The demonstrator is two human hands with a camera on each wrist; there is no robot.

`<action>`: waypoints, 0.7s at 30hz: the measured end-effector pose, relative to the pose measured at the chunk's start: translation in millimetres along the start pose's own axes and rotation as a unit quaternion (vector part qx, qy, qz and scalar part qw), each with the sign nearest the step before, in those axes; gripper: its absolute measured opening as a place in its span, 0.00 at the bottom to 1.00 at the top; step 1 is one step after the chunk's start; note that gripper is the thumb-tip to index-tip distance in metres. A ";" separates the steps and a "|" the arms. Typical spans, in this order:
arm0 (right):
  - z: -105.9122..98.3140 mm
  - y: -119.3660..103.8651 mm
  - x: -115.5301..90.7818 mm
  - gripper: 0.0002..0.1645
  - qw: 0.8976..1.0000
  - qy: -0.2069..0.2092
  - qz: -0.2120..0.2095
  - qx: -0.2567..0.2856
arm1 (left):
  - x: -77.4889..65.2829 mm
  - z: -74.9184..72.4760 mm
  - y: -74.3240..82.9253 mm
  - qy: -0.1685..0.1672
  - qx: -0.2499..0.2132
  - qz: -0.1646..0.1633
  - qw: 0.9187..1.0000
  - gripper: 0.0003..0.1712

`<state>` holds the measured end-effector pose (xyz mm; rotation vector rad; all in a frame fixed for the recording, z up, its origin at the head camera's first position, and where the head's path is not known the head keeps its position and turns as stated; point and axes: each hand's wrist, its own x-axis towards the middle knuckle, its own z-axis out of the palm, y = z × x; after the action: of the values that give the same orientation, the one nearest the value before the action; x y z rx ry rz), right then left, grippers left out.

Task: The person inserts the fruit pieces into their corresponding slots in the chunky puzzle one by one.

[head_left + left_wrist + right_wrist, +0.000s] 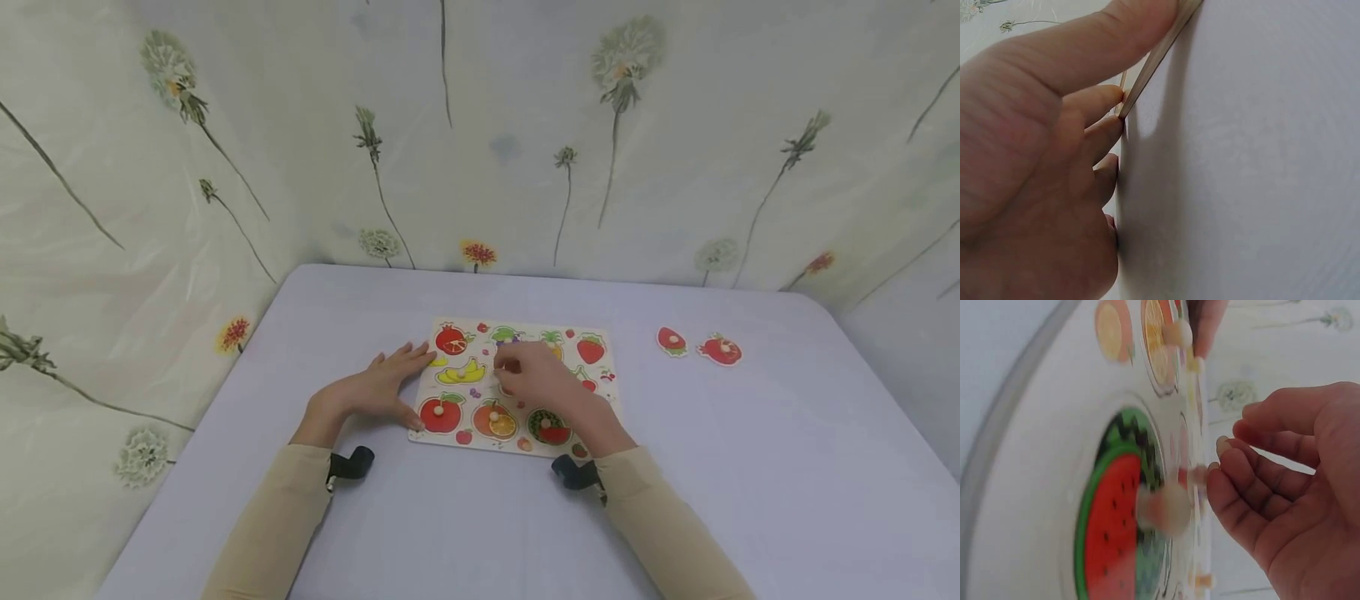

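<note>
A wooden fruit peg puzzle board (489, 446) lies on the table, its pieces topped with round knobs. My left hand (378, 387) is spread at the board's left side, with the thumb on the near corner and fingertips at the edge. Over the middle of the board is my right hand (536, 375), fingers loosely bent. In the right wrist view its fingertips (1215, 472) are right beside a small knob (1197, 475), and thumb and fingers stand apart with nothing between them. Closer to that camera sits the watermelon piece (1110, 531). My right hand hides the board's centre.
To the right of the board lie two loose pieces, a strawberry-like red one (671, 342) and a pomegranate piece (720, 350). The pale table (780, 467) meets a flower-patterned sheet (510, 150) behind. Each wrist wears a small black camera (351, 463).
</note>
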<state>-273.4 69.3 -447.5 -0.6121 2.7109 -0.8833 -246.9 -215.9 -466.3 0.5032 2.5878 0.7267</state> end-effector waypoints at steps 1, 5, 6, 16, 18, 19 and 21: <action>-2.6 2.9 -0.7 0.06 1.000 0.000 0.000 0.005 | -0.2 0.0 -0.2 0.001 0.000 0.000 1.000 0.65; -13.6 17.1 -4.9 0.08 1.000 0.014 0.011 0.024 | -1.0 -0.3 -0.4 0.001 -0.001 0.002 1.000 0.65; -16.4 21.5 -5.7 0.09 0.999 0.017 0.015 0.024 | -1.2 -0.4 -0.4 0.001 -0.001 0.003 1.000 0.64; -29.9 55.7 -14.5 0.10 0.998 0.049 0.025 0.027 | -0.3 0.8 -0.7 0.002 0.004 0.001 1.000 0.65; -32.9 60.2 -15.9 0.11 0.998 0.059 0.028 0.023 | 0.0 1.0 -0.5 0.003 0.003 0.002 1.000 0.65; -34.6 61.9 -16.7 0.12 0.997 0.062 0.032 0.021 | 0.1 1.0 -0.3 0.003 0.003 0.003 1.000 0.65; -38.1 65.7 -18.4 0.12 0.997 0.066 0.041 0.014 | 0.1 1.3 -0.1 0.003 0.002 0.005 1.000 0.65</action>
<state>-290.6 145.2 -455.3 -0.4477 2.8126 -0.9711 -246.4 -215.4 -467.4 0.5164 2.5946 0.7266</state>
